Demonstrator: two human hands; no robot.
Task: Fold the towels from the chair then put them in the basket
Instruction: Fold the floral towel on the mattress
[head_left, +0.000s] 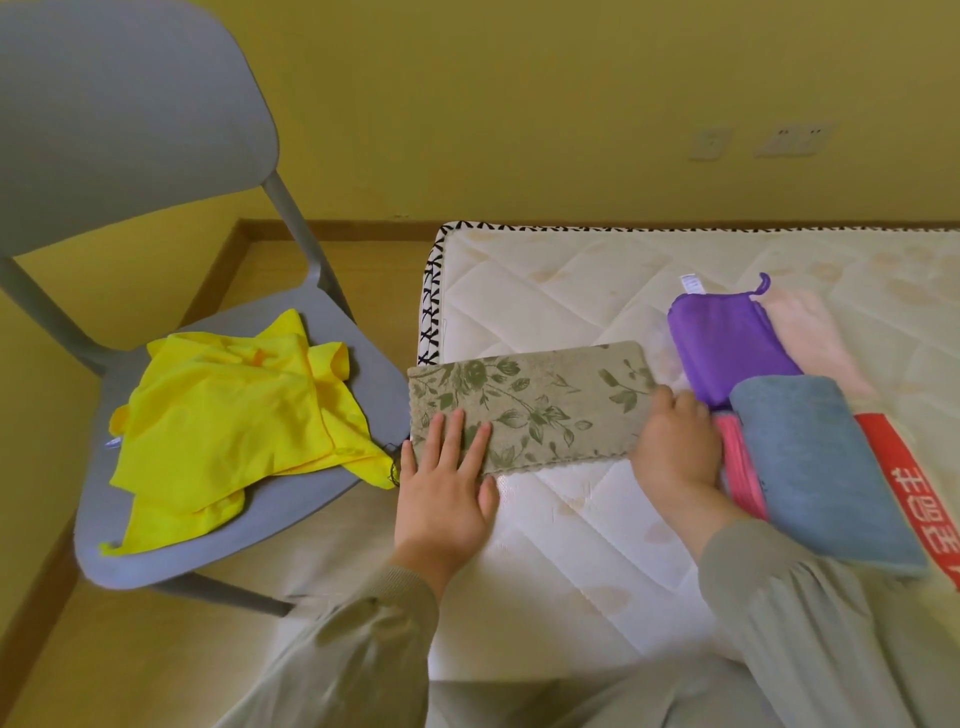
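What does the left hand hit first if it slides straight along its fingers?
The left hand lies flat on the floral towel; past the towel's far edge there is only bare mattress, apparently.

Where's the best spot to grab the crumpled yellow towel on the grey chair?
Probably pinch the crumpled yellow towel from above at its raised, bunched folds near the far edge; they stand clear of the grey plastic chair seat, while the rest lies flatter.

Smooth, matt grey plastic on the chair (156, 130) at the left. Thin, smooth yellow cloth (234, 415) on its seat. Soft, fuzzy cloth in the flowered towel (530, 405) at the middle. Stitched, slightly shiny white cloth over the mattress (571, 545). Fluffy blue towel (815, 467) at the right, smooth purple cloth (727, 343) above it.
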